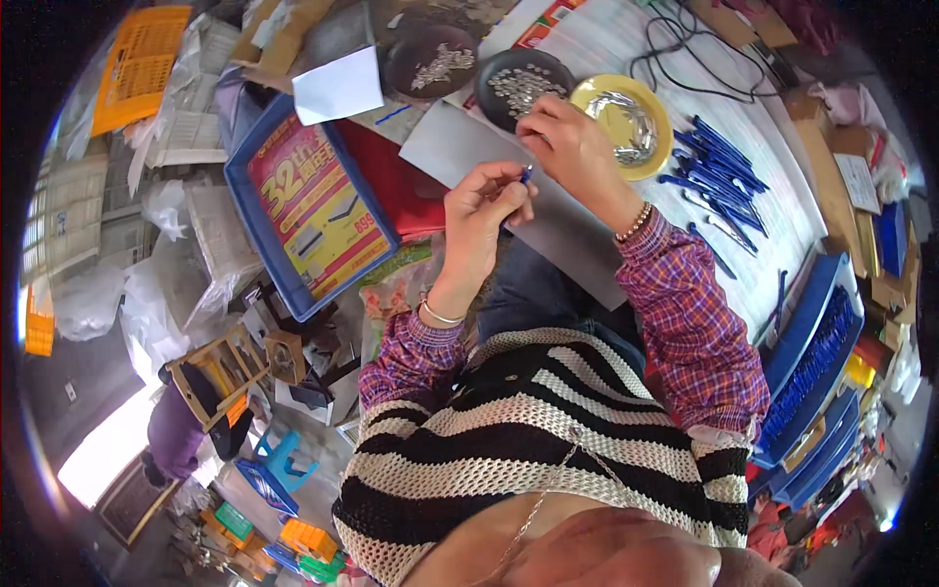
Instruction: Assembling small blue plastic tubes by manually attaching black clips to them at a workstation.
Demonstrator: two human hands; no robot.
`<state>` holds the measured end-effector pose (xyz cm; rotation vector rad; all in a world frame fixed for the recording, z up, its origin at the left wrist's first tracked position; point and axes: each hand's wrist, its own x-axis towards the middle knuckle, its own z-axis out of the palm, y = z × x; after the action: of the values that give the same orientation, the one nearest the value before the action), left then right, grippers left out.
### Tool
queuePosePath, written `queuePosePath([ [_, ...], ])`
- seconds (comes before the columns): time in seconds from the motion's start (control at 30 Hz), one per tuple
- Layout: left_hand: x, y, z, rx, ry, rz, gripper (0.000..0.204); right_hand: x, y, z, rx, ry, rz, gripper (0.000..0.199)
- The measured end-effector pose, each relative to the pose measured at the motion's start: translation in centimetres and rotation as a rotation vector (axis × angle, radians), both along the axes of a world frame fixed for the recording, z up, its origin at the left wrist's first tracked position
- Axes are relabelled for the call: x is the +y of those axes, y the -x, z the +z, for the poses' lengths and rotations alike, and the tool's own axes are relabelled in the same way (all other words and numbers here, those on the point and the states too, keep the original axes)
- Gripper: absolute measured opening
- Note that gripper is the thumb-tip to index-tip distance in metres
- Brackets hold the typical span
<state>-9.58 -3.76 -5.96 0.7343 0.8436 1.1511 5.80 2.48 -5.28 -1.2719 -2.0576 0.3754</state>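
Note:
My left hand [481,213] is closed, with thumb and fingertips pinching a small dark blue piece [526,175]; most of that piece is hidden in the fingers. My right hand [572,147] hovers at the near edge of a black bowl [489,110] of small shiny metal parts. Its fingers are pinched together, and whatever they hold cannot be made out. Beside it a yellow bowl [660,110] contains slim silvery pieces. To the right, a loose pile of blue pen-like sticks [722,171] lies on the white-covered table [782,210].
Another dark bowl [403,73] of metal bits stands farther left. A blue tray [311,305] with a printed sheet is at my left. Blue bins [794,338] full of blue sticks stand at right. A black cable [675,49] coils at the back. Another person [178,430] is at lower left.

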Motion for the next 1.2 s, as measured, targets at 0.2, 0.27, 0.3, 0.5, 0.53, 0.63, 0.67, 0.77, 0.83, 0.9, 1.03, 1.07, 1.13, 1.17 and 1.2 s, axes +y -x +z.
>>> queuePosePath([
  [0.2,-0.3,-1.6,0.6,-0.012,0.016,-0.071,0.020,-4.2,-3.7,3.4,0.291,0.269,0.025,0.013],
  [0.27,-0.5,-2.6,0.5,-0.031,0.010,-0.112,0.020,-6.1,-5.4,3.8,0.342,0.359,-0.025,0.013],
  [0.3,-0.7,-3.1,0.4,-0.044,0.001,-0.138,0.020,-7.0,-6.2,3.9,0.400,0.449,-0.060,0.012],
  [0.5,-2.0,-5.8,1.2,0.035,0.057,-0.253,0.019,-11.0,-8.9,3.0,0.850,0.772,-0.139,0.013],
  [0.53,-2.2,-6.2,1.3,0.039,0.059,-0.261,0.019,-11.4,-9.1,3.0,0.920,0.790,-0.131,0.013],
  [0.63,-2.8,-7.2,1.6,0.072,0.073,-0.305,0.019,-12.3,-9.6,3.0,1.035,0.794,-0.133,0.014],
  [0.67,-2.9,-7.6,1.7,0.067,0.061,-0.324,0.019,-12.6,-9.7,3.0,1.075,0.783,-0.139,0.015],
  [0.77,-3.3,-8.6,1.9,0.076,0.036,-0.358,0.020,-13.3,-10.3,2.5,1.088,0.745,-0.141,0.017],
  [0.83,-3.4,-9.1,1.8,0.090,0.023,-0.374,0.020,-13.8,-10.7,2.7,1.126,0.751,-0.146,0.017],
  [0.9,-3.7,-9.6,1.7,0.107,-0.013,-0.378,0.020,-14.2,-10.9,2.5,1.144,0.730,-0.153,0.017],
  [1.03,-4.0,-10.4,2.0,0.124,0.001,-0.392,0.017,-14.9,-11.5,2.0,1.196,0.715,-0.182,0.017],
  [1.07,-4.1,-10.5,2.1,0.139,-0.006,-0.396,0.017,-15.0,-11.6,2.0,1.200,0.712,-0.185,0.017],
  [1.13,-4.2,-10.7,2.0,0.154,-0.015,-0.401,0.017,-15.2,-11.5,2.1,1.220,0.684,-0.233,0.016],
  [1.17,-4.3,-10.8,1.8,0.152,-0.031,-0.400,0.017,-15.3,-11.5,2.1,1.221,0.681,-0.233,0.016],
  [1.2,-4.3,-10.8,1.6,0.150,-0.047,-0.399,0.017,-15.3,-11.5,2.0,1.199,0.665,-0.239,0.016],
])
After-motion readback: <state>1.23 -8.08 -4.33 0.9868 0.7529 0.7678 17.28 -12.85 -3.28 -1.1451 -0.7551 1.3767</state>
